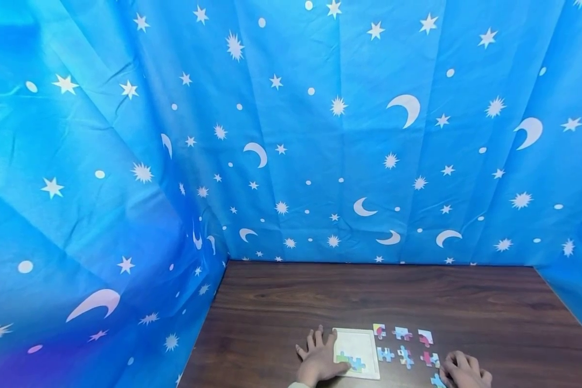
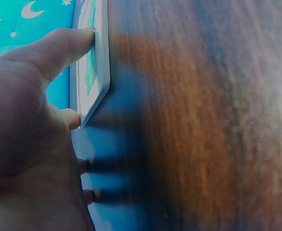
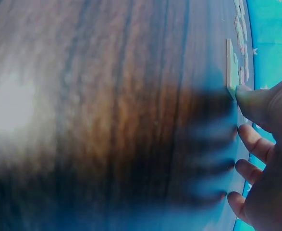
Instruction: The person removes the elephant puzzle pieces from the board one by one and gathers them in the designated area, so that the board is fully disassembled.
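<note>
A dark brown wood-grain worktop (image 1: pixel 368 296) is seen, walled behind and at the sides by blue cloth printed with white stars and moons (image 1: pixel 291 134). The left hand (image 1: pixel 320 358) is laid flat, fingers spread, its thumb pressed on the white square puzzle tray (image 1: pixel 356 342). The right hand (image 1: pixel 465 372) is curled, its thumb touching a loose colourful jigsaw piece (image 1: pixel 436 380); further pieces (image 1: pixel 403 345) are spread between.

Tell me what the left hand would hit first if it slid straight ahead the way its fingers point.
Probably nothing close: the left hand points up the bare table, the puzzle tray beside its thumb. The blue star curtain comes first, though depth is unclear.
</note>
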`<state>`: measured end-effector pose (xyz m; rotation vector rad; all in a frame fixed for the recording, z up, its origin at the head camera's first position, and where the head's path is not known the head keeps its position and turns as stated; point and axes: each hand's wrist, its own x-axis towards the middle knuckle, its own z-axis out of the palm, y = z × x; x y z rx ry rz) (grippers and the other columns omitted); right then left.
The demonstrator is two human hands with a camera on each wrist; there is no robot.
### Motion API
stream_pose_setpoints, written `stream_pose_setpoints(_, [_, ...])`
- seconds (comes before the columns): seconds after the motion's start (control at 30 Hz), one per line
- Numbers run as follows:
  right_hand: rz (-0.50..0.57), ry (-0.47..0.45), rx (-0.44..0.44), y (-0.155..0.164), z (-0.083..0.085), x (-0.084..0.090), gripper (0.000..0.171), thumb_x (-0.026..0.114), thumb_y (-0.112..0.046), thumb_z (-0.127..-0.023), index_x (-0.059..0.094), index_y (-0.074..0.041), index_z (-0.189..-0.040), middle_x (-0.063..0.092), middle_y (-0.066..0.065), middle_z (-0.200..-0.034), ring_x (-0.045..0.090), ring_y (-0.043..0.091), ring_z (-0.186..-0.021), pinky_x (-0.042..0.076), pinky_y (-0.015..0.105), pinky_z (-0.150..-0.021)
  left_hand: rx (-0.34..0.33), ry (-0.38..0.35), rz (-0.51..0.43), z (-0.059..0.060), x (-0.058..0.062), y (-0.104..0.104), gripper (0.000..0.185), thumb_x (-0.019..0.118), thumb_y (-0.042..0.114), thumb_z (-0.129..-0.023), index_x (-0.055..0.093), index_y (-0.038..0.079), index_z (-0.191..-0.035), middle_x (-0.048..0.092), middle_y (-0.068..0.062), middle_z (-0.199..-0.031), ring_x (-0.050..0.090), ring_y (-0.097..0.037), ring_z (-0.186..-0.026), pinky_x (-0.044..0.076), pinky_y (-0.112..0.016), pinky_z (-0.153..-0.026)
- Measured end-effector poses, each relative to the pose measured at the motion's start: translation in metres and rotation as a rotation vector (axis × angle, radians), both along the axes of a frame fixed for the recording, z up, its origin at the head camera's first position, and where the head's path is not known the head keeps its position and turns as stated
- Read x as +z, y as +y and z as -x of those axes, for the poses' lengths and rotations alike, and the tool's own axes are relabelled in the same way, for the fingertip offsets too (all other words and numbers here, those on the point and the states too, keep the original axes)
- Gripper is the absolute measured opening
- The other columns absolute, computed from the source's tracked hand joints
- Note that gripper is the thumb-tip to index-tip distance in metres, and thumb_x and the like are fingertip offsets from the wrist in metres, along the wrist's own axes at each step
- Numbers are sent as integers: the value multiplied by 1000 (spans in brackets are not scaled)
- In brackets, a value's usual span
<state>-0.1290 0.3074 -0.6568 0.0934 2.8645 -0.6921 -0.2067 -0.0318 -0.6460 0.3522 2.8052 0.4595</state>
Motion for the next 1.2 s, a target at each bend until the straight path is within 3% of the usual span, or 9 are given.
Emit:
stream_pose_setpoints(0.1, [-14, 57, -7, -2, -2, -2, 6, 64, -16, -83, 60, -19, -87, 48, 9, -104, 36, 45, -103, 29, 60, -71, -4, -8, -4, 0, -2, -1, 84, 62, 66, -71, 35, 29, -142, 25, -15, -145, 18, -42, -132, 11, -78, -86])
stream_pose_setpoints(0.27, [3, 249, -35, -7, -7, 1, 20, 65, -18, -84, 50, -25, -73, 49, 8, -100, 35, 44, -100, 28, 60, -68, 1, -39, -24, 1, -3, -4, 84, 62, 66, -71, 35, 30, -142, 25, -15, -145, 18, -43, -132, 11, -79, -85])
stream_pose_setpoints(0.43, [75, 367, -35, -20, -3, 14, 19, 66, -19, -84, 52, -26, -73, 50, 11, -100, 34, 44, -100, 24, 61, -68, 11, -43, -35, 0, -3, -4, 84, 64, 64, -71, 36, 30, -142, 25, -15, -145, 19, -44, -131, 11, -79, -85])
stream_pose_setpoints(0.63, [84, 497, 15, -43, 7, 20, 17, 73, -13, -76, 59, -22, -76, 52, 10, -101, 37, 44, -99, 29, 61, -65, 21, -28, -37, 2, -9, -4, 83, 63, 65, -71, 35, 31, -142, 25, -15, -145, 18, -43, -132, 10, -79, -85])
stream_pose_setpoints(0.77, [77, 503, 56, -57, 11, 22, 15, 75, -12, -72, 64, -18, -81, 52, 7, -99, 40, 43, -98, 31, 57, -64, 21, -14, -28, 3, -12, -1, 83, 62, 66, -71, 34, 33, -142, 25, -14, -146, 17, -41, -133, 10, -78, -87])
stream_pose_setpoints(1.07, [71, 509, 143, -96, 24, 13, 18, 79, -25, -69, 67, -22, -82, 51, -1, -98, 41, 36, -99, 34, 57, -68, 17, 5, -6, -3, 3, 0, 84, 64, 65, -69, 36, 31, -141, 26, -13, -145, 19, -41, -132, 12, -77, -87])
stream_pose_setpoints(1.13, [88, 456, 164, -106, 26, 14, 15, 77, -28, -71, 67, -25, -82, 50, -4, -97, 41, 33, -98, 34, 55, -69, 17, 13, -4, -3, 3, 0, 84, 64, 65, -69, 37, 30, -141, 27, -14, -144, 21, -41, -131, 14, -77, -87])
stream_pose_setpoints(1.2, [110, 330, 172, -115, 26, 19, 15, 73, -34, -75, 67, -26, -86, 52, -4, -102, 42, 33, -103, 34, 58, -74, 18, 14, 1, -2, 2, 0, 85, 63, 66, -69, 37, 31, -141, 27, -14, -145, 21, -42, -131, 14, -77, -87])
